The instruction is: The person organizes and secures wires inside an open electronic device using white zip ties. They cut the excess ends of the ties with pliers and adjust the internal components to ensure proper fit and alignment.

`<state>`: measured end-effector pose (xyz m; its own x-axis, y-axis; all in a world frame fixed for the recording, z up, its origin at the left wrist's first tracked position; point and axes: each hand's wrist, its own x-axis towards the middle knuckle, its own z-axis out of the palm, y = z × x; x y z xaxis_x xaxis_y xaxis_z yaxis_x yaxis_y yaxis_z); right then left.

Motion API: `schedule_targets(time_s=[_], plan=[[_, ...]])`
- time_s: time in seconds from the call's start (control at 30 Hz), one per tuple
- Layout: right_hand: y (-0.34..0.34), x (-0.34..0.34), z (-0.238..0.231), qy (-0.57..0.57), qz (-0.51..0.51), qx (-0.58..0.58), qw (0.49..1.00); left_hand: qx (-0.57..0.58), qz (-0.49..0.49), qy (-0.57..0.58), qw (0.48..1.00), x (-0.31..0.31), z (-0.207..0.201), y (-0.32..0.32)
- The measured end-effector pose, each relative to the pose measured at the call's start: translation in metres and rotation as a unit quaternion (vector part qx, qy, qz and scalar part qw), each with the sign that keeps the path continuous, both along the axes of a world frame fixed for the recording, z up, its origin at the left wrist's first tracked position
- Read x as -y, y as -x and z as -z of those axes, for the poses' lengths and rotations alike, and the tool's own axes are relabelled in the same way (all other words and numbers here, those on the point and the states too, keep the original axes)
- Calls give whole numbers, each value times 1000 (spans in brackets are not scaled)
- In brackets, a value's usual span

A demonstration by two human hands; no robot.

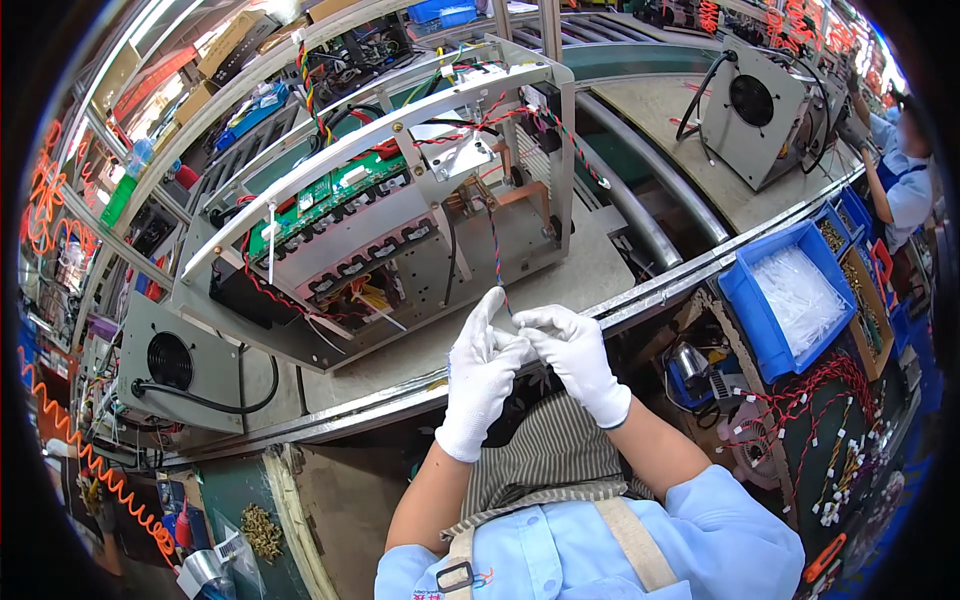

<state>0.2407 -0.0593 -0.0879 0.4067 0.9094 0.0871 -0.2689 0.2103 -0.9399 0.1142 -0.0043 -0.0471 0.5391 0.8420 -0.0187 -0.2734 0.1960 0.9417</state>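
Both my hands wear white gloves and meet just in front of an open metal chassis (520, 85). A thin twisted wire (497, 262) in red and blue hangs out of the chassis and runs down to my fingers. My left hand (482, 372) is closed around its lower part, index finger pointing up along it. Thumb and fingers of my right hand (578, 362) pinch together at the wire's end, touching the left fingers. The very tip is hidden between the gloves. Inside the chassis are a green circuit board (335, 205) and copper bars (520, 200).
The chassis rests on a conveyor line with metal rollers (640, 225). Similar grey units with fans stand left (180, 365) and right (745, 110). At right are a blue bin (735, 275) of white plastic strips and red wire bundles (800, 400). A co-worker (905, 170) stands far right.
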Motion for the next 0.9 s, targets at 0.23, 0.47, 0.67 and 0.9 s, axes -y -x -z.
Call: schedule_targets(time_s=[0.23,0.47,0.67,0.9], plan=[[-5,-2,-14,-119,106,406,900,-228,-37,-226,946,-2,-2,7],[0,0,-5,-110,94,349,926,-140,-77,-309,938,5,6,9],[0,1,-13,-52,-18,266,963,-112,-45,-251,961,16,-4,20],[9,7,-6,-124,47,312,941,-100,-47,-224,968,28,-11,19]])
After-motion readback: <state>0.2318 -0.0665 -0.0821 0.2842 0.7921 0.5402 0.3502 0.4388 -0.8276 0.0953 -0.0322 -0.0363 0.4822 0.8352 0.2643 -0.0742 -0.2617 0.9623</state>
